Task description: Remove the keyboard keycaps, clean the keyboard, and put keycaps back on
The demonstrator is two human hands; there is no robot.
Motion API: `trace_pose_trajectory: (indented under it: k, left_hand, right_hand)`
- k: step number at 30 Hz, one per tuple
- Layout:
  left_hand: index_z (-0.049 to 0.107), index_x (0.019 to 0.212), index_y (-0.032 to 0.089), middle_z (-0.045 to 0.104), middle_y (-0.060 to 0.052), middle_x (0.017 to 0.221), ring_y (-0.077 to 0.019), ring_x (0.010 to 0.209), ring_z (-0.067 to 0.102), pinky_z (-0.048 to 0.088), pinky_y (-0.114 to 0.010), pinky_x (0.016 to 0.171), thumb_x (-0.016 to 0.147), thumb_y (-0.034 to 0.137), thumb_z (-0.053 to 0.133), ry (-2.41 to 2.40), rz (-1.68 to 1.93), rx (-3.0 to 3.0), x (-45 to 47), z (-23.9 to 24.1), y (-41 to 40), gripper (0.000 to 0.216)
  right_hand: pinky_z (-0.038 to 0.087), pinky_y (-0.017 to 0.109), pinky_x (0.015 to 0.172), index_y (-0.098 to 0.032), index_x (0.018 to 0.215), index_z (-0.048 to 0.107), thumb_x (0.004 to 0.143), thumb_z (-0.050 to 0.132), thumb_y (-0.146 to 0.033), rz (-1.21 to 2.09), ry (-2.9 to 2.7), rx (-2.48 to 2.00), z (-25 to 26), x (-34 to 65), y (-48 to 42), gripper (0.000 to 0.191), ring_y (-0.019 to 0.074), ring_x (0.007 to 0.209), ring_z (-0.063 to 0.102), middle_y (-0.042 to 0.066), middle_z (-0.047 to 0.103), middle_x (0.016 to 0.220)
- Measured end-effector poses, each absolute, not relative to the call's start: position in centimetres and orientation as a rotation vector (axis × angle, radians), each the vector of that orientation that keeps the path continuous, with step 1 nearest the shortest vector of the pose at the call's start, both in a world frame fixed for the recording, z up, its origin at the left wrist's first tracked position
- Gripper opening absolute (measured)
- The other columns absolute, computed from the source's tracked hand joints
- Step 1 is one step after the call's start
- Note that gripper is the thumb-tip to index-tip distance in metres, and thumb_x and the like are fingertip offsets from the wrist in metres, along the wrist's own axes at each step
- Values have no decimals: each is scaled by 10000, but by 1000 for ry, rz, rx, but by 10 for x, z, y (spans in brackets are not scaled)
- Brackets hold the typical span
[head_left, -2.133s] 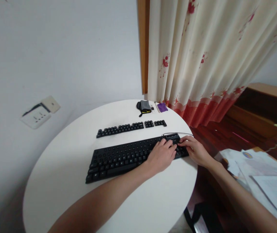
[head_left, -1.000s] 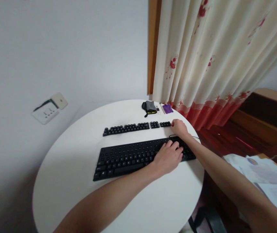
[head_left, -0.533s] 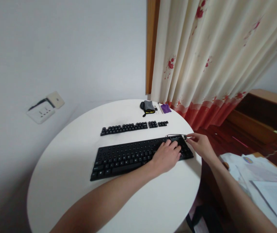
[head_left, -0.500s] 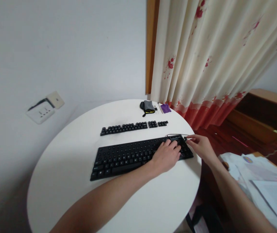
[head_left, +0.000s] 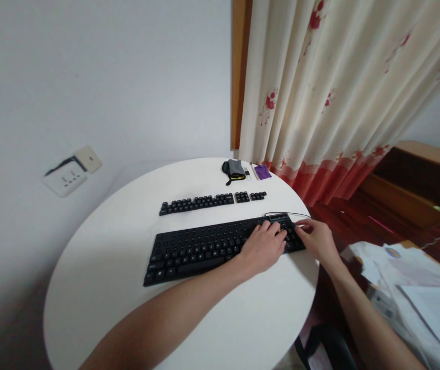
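A black keyboard (head_left: 200, 249) lies aslant on the white round table (head_left: 100, 277); its upper rows show small bare posts where keycaps are off. My left hand (head_left: 264, 246) rests palm down over its right part, fingers stretched out on the keys. At the keyboard's right edge is my right hand (head_left: 314, 236), thumb and forefinger pinched together beside the number pad. Whatever sits between those fingertips is too small to make out. A thin black cable (head_left: 287, 213) curves from the keyboard's back edge towards the right hand.
Behind the keyboard, loose black keycaps (head_left: 196, 204) stand in rows. Farther back lie a grey and black pouch (head_left: 236, 168) and a purple cloth (head_left: 262, 172). Papers (head_left: 431, 308) cover a surface at the right, near the curtain (head_left: 300, 103). A wall socket (head_left: 65, 177) is at the left.
My right hand has shifted slightly down, its fingertips now nearer the number pad's edge. My left hand and the keyboard have stayed nearly in place.
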State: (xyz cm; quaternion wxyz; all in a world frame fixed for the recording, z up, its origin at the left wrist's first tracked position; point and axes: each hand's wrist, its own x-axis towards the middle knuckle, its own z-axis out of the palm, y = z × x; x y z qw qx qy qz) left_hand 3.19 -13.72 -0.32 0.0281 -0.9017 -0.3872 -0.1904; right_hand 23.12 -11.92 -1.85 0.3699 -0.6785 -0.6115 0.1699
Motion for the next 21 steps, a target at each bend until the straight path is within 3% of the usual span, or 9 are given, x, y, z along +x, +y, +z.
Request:
trace_pose_trajectory:
  k: [9, 15, 21]
  left_hand:
    - [620, 1179, 192, 574, -65, 1073, -244, 1007, 492, 441, -370, 802, 997, 329, 449, -1190, -598, -2794, 31, -4, -137, 285]
    - [617, 1174, 199, 576, -65, 1077, -244, 1003, 493, 441, -372, 799, 994, 327, 457, -1198, -589, -2786, 32, -3, -137, 273]
    - [605, 1195, 205, 579, -61, 1091, -245, 1012, 496, 447, -380, 813, 997, 328, 450, -1201, -583, -2779, 32, -3, -138, 280]
  right_hand:
    - [457, 321, 713, -144, 932, 756, 848, 521, -230, 52, -1785, -1810, -16, 210, -126, 264, 227, 784, 640, 113, 698, 905]
    - [458, 355, 778, -178, 862, 731, 978, 419, -396, -28, -1850, -1738, -30, 213, -141, 398, 243, 870, 598, 111, 669, 937]
    - [478, 396, 844, -175, 1158, 684, 995, 396, -401, -4, -1741, -1680, -44, 210, -149, 401, 259, 965, 597, 119, 662, 1060]
